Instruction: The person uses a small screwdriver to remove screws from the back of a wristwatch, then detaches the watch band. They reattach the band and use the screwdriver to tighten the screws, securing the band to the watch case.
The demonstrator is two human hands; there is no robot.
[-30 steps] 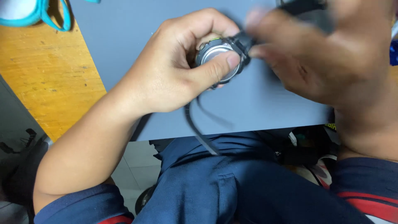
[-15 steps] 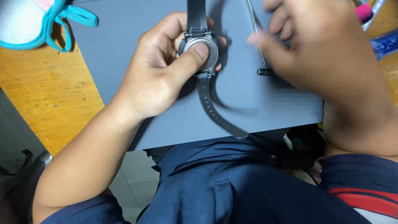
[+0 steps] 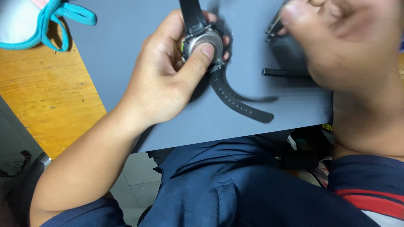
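**Steady the watch, back plate up**

The left hand (image 3: 168, 80) grips the watch (image 3: 204, 44) face down just above the grey mat (image 3: 126, 50), thumb pressed flat on the round metal back, the other fingers curled under the case. One strap runs up out of view; the other trails down across the mat. The right hand (image 3: 341, 46) hovers to the side, blurred; its fingers look bunched near a thin metal tool (image 3: 275, 23), but I cannot tell whether they clamp it. A slim dark rod (image 3: 282, 72) lies on the mat beneath that hand.

To do this well, I judge, keep the case pinned against the mat so it cannot roll, shift the thumb off the plate's rim, and bring any tool in slowly and squarely to avoid scratching the metal.
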